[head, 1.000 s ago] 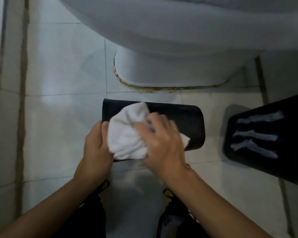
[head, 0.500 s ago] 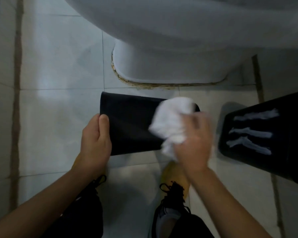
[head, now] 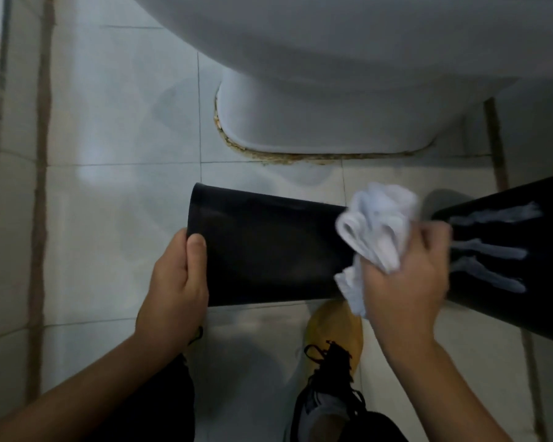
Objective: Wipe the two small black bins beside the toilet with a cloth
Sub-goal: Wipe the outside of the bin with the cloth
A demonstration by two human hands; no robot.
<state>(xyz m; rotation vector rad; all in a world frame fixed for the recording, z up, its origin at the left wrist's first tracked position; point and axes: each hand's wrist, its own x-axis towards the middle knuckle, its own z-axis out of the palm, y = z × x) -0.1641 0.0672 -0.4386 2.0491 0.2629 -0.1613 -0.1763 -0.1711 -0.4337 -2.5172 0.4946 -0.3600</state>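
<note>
Our left hand (head: 176,282) grips the light, stiff, likely slippery bin (head: 268,247) by one end; our right hand (head: 406,275) bunches the soft cloth (head: 377,224) at its far end.

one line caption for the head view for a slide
Left hand steadies a black bin below the toilet while the right hand holds a white cloth.

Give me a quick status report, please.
Left hand grips smooth black plastic bin. Right hand holds bunched white cloth at its end. Nothing obstructing.
</note>
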